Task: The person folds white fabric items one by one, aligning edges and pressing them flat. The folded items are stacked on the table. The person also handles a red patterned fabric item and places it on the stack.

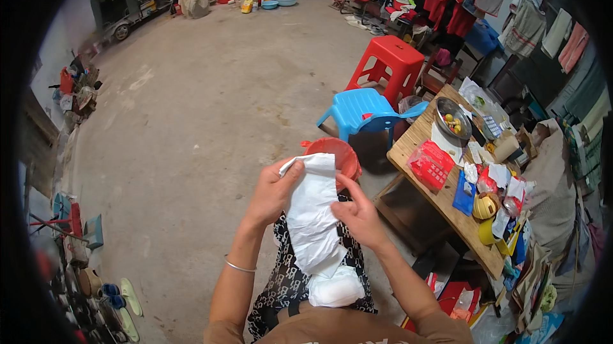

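Note:
A long white paper tissue (313, 210) hangs in front of my lap, creased and partly folded at its lower end. My left hand (278, 188) grips its upper left corner between thumb and fingers. At its right edge is my right hand (357, 210), index finger stretched out and thumb near the paper; whether it pinches the edge is unclear. A folded white pad or tissue bundle (336, 287) lies on my patterned black trousers (282, 272), just below the tissue. Beyond my hands stands a bin with a red plastic liner (347, 155), partly hidden by the tissue.
To the right, a wooden table (407, 152) carries a metal bowl (453, 119), a red packet (431, 165) and clutter. A blue plastic chair (366, 107) and a red stool (395, 57) stand beyond the bin. Slippers (130, 296) lie at lower left.

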The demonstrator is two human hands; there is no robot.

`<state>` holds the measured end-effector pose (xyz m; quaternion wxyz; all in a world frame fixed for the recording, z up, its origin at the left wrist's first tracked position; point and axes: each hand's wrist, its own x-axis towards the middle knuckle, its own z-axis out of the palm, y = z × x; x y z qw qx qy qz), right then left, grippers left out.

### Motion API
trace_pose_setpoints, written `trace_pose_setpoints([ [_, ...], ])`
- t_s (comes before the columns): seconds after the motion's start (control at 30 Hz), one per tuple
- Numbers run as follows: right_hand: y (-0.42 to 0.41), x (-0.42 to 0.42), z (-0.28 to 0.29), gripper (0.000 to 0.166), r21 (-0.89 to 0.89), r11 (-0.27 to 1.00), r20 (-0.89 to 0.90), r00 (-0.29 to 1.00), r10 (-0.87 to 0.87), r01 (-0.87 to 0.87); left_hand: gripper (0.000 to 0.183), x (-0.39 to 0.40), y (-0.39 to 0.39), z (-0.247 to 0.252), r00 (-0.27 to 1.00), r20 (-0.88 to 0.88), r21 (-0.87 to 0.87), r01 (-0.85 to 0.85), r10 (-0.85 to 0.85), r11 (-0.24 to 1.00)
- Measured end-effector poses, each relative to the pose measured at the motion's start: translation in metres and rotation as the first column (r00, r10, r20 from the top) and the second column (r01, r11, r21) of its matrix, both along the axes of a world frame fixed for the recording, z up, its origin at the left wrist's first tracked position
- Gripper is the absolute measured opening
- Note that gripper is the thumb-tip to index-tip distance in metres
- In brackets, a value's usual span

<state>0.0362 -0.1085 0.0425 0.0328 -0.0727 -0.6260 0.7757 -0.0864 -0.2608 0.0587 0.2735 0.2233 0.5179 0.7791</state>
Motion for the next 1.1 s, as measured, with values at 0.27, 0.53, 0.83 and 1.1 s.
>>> trace_pose_setpoints([
  [0.27, 0.017, -0.020, -0.004, 0.038, 0.815, 0.057, -0.558, 0.755, 0.344, 0.576, 0.033, -0.012, -0.001, -0.006, 0.942, 0.334, -0.080, 0.054, -0.024, 0.995],
  [0.53, 0.019, -0.027, -0.006, 0.032, 0.894, 0.291, -0.447, 0.628, 0.637, 0.340, 0.030, -0.016, -0.002, -0.029, 0.946, 0.324, -0.126, 0.069, -0.025, 0.990],
  [0.83, 0.018, -0.030, -0.016, 0.028, 0.587, 0.796, -0.364, 0.926, 0.101, 0.144, 0.040, 0.006, 0.005, -0.045, 0.902, 0.387, -0.043, 0.227, -0.193, 0.973],
  [1.1, 0.019, -0.020, -0.018, 0.014, 0.435, 0.896, -0.068, 0.995, -0.066, 0.090, 0.044, 0.020, -0.008, -0.048, 0.800, 0.439, 0.267, 0.317, -0.408, 0.910],
])
